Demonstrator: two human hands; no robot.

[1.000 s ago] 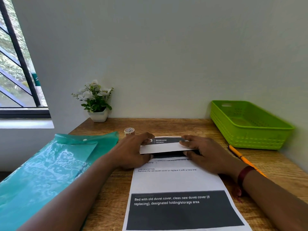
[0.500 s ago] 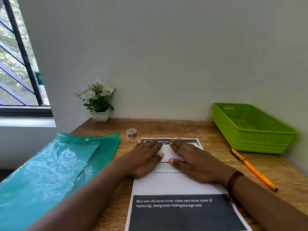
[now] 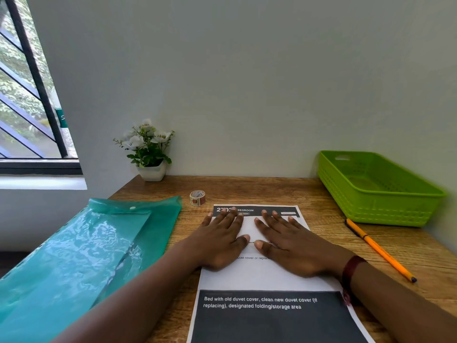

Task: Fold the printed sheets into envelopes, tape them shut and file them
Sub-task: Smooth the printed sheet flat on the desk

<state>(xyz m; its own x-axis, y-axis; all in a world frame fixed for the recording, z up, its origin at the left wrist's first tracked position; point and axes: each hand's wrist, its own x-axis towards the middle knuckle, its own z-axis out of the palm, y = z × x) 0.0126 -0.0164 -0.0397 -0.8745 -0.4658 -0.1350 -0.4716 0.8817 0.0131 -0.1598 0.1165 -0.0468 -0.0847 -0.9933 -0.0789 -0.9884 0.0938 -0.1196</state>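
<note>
Your left hand (image 3: 220, 240) and right hand (image 3: 291, 246) lie palm-down, side by side, with fingers straight and slightly spread. Both press on the far half of the printed sheet (image 3: 269, 280), and neither pinches or grips anything. Your thumb tips almost meet, and your fingertips reach the sheet's dark header band.

The sheet lies flat along the middle of the tabletop (image 3: 272, 189), running back under your forearms towards the near edge. Bare wood shows between its far edge and the wall.

A tape roll (image 3: 197, 198) stands just beyond the sheet's far-left corner. The teal folder (image 3: 86, 251) overhangs the tabletop's left edge, close to your left forearm. An orange pencil (image 3: 378, 248) lies to the right, between the sheet and the green basket (image 3: 380, 214) in the far-right corner.
</note>
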